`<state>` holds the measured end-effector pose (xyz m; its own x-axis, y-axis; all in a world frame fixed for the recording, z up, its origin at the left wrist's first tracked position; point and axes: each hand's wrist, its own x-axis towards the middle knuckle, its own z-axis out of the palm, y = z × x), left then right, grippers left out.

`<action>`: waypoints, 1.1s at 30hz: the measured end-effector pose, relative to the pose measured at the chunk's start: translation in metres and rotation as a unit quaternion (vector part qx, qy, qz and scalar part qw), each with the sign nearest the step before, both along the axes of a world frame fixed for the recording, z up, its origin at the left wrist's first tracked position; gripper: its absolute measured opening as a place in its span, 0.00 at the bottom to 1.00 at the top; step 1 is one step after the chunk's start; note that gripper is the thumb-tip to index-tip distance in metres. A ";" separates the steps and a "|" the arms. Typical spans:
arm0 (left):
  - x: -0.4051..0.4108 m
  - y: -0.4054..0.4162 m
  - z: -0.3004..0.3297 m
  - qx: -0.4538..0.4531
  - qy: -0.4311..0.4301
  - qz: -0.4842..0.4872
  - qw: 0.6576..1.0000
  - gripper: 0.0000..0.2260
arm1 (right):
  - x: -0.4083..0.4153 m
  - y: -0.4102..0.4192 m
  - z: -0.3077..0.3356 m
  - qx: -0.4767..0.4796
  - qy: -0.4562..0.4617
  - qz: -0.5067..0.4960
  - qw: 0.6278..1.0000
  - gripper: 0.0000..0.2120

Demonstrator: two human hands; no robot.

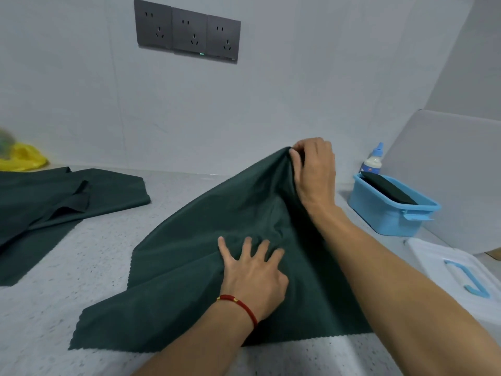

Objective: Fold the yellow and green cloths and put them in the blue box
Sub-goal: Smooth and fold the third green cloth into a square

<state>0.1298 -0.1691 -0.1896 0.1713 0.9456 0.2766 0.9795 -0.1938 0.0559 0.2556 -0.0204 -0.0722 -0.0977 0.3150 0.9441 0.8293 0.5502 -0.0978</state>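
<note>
A dark green cloth [189,280] lies spread on the speckled counter in front of me. My right hand [314,169] pinches its far corner and lifts it off the counter, so the cloth rises like a tent. My left hand [252,270], with a red string on the wrist, presses flat with spread fingers on the cloth's middle. The blue box [390,215] stands at the right by the wall, with a folded dark cloth [387,189] leaning inside it. A second dark green cloth [62,204] lies rumpled at the left.
A yellow bag or cloth [21,158] sits blurred at the far left by the wall. A small white bottle with a blue cap [372,158] stands behind the box. The white lid with a blue handle [461,275] lies at the right. Wall sockets [187,31] are above.
</note>
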 end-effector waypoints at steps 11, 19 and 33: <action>0.002 -0.004 0.006 0.021 -0.004 0.009 1.000 0.22 | 0.036 -0.046 -0.089 -0.369 -0.207 -0.100 0.901 0.18; 0.003 -0.009 0.009 0.003 -0.012 -0.008 1.000 0.24 | 0.051 -0.046 -0.099 -0.449 -0.183 -0.194 0.853 0.29; -0.114 0.099 0.052 -0.111 -0.123 0.182 0.969 0.16 | 0.047 -0.071 -0.104 -0.454 -0.182 -0.159 0.858 0.26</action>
